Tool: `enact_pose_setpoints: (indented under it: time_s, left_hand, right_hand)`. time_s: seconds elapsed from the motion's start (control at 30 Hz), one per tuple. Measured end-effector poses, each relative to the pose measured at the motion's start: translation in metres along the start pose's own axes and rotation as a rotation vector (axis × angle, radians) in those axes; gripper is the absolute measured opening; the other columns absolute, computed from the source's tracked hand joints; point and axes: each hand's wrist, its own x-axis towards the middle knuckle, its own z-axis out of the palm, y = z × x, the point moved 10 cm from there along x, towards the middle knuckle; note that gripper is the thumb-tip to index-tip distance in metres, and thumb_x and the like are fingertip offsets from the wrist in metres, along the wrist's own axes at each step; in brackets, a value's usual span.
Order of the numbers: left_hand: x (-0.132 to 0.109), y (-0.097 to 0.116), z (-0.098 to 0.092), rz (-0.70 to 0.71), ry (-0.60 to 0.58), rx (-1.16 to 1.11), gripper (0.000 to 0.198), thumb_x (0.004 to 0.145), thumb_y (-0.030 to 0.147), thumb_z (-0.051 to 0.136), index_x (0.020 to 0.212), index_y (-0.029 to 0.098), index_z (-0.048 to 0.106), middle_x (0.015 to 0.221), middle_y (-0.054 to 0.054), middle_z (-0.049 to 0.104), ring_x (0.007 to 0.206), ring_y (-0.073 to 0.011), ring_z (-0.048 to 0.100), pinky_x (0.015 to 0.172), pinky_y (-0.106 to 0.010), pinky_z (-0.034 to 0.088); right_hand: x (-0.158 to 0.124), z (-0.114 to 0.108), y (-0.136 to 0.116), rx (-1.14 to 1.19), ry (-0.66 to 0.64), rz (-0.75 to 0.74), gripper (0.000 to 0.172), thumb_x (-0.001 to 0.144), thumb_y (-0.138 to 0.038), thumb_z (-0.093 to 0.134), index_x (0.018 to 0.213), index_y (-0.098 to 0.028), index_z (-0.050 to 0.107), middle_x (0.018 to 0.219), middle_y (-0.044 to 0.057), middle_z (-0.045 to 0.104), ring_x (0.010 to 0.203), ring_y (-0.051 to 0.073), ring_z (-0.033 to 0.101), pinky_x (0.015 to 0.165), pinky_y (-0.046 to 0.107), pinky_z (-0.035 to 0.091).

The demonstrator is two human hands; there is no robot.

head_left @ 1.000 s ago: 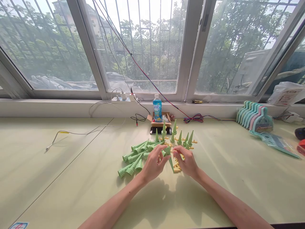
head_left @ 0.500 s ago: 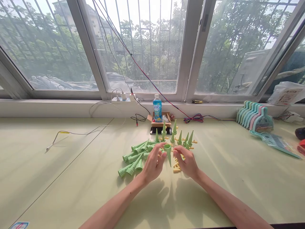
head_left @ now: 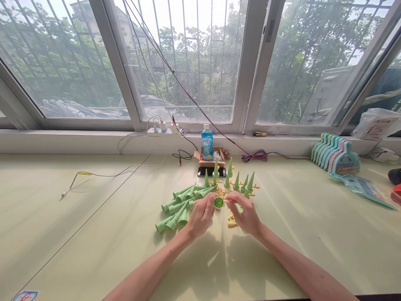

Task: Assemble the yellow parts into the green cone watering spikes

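Observation:
My left hand point(head_left: 200, 215) is closed on a green plastic watering spike point(head_left: 219, 202), whose round open end faces me. At the spike's right side my right hand point(head_left: 244, 212) pinches a small yellow valve piece point(head_left: 226, 200), mostly hidden by the fingers. It appears to meet the spike's wall; how far in it sits I cannot tell. Left of my hands lies a pile of loose green spikes point(head_left: 175, 209). Behind them, several spikes with yellow valves point(head_left: 249, 184) stand point up. Loose yellow valves point(head_left: 232, 220) lie beside and partly under my right hand.
A blue-labelled bottle point(head_left: 207, 144) stands in a small cardboard box point(head_left: 221, 155), with a dark phone point(head_left: 203, 172) before it. A grey cable point(head_left: 106, 175) crosses the table at left. Teal dustpan-like pieces point(head_left: 338, 154) stand at far right, near a flat teal item point(head_left: 360, 189).
The spike has tilted so its open end turns from upward to facing me. My left fingers have closed round it, and my right hand has brought the yellow valve to its side.

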Motion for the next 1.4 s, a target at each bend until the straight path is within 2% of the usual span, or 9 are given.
enact_pose_setpoints:
  time_s: [0.23,0.53,0.87,1.1,1.17,1.27,1.4]
  left_hand:
    - [-0.001,0.002,0.002,-0.001,-0.049,0.032,0.047,0.104,0.043,0.025,0.102,0.017,0.064,0.067,0.000,0.062,0.051,-0.0118,0.052,0.056,-0.025,0.044]
    - [-0.001,0.001,0.002,-0.017,-0.058,0.049,0.049,0.103,0.046,0.028,0.114,0.017,0.065,0.049,0.004,0.053,0.049,-0.0141,0.057,0.049,-0.023,0.042]
    - [-0.001,0.000,0.002,-0.008,-0.057,0.007,0.046,0.101,0.047,0.034,0.119,0.016,0.063,0.053,0.002,0.059,0.047,-0.0136,0.061,0.044,-0.021,0.042]
    - [0.000,0.008,0.000,0.039,-0.037,-0.021,0.038,0.098,0.042,0.047,0.121,0.016,0.061,0.076,-0.004,0.069,0.052,-0.0126,0.063,0.048,-0.023,0.050]
    - [0.000,0.010,0.001,0.081,-0.050,-0.011,0.037,0.098,0.040,0.048,0.125,0.017,0.058,0.093,-0.009,0.071,0.054,-0.0115,0.063,0.052,-0.024,0.053]
    - [0.000,0.011,0.004,0.127,-0.078,-0.008,0.035,0.098,0.036,0.049,0.130,0.021,0.053,0.121,-0.014,0.063,0.057,-0.0094,0.064,0.053,-0.025,0.055]
    - [-0.001,0.007,0.006,0.132,-0.086,0.012,0.035,0.098,0.033,0.050,0.132,0.025,0.051,0.134,-0.015,0.055,0.058,-0.0078,0.064,0.054,-0.024,0.056]
  right_hand:
    - [-0.001,-0.001,0.003,-0.004,0.010,0.016,0.013,0.099,-0.023,0.048,0.096,-0.020,0.060,0.084,0.005,0.065,0.075,0.016,0.061,0.067,0.030,0.052]
    - [0.001,-0.004,0.002,-0.012,0.046,0.012,0.016,0.100,-0.028,0.047,0.095,-0.021,0.060,0.084,0.005,0.067,0.074,0.017,0.063,0.065,0.030,0.054]
    - [0.003,-0.008,0.003,-0.030,0.069,0.024,0.017,0.100,-0.029,0.047,0.093,-0.021,0.060,0.084,0.005,0.066,0.071,0.016,0.063,0.064,0.028,0.054]
    - [0.002,-0.009,0.006,-0.047,0.083,0.037,0.018,0.100,-0.030,0.046,0.091,-0.021,0.060,0.080,0.003,0.065,0.067,0.014,0.061,0.062,0.027,0.053]
    - [0.001,-0.009,0.008,-0.065,0.086,0.048,0.020,0.100,-0.032,0.046,0.090,-0.021,0.059,0.076,0.002,0.064,0.064,0.014,0.060,0.060,0.026,0.052]
    - [0.001,-0.010,0.010,-0.094,0.087,0.061,0.023,0.100,-0.035,0.046,0.087,-0.020,0.058,0.071,0.001,0.062,0.059,0.014,0.059,0.056,0.025,0.050]
    - [0.001,-0.009,0.012,-0.102,0.067,0.077,0.023,0.100,-0.035,0.046,0.085,-0.021,0.057,0.068,0.000,0.061,0.057,0.014,0.057,0.055,0.025,0.048]
